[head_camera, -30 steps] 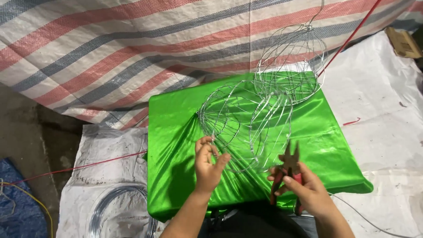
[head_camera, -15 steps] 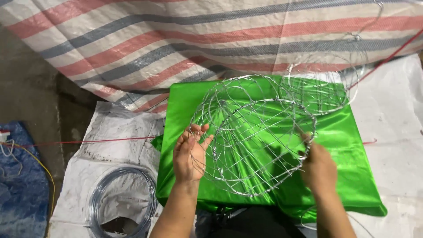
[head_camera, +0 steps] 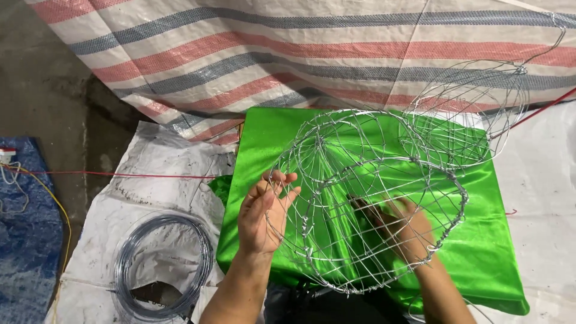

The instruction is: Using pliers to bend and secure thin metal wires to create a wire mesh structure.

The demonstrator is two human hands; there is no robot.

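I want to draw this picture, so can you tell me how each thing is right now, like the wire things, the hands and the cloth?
Wire frame: tilted up off the cloth, held by both hands.
Left hand: open, fingers on the frame's outer edge.
Right hand: reaching inside the frame, blurred; grip unclear.
Second wire frame: resting behind, untouched.
Green cloth: spread out flat, slightly wrinkled.
Wire coil: wound up, lying on white sheeting.
Striped tarp: draped behind.

A wire coil (head_camera: 162, 267) lies on a white sheet (head_camera: 150, 174) on the floor, beside a blue cloth (head_camera: 24, 252), with a striped tarp (head_camera: 270, 54) behind.
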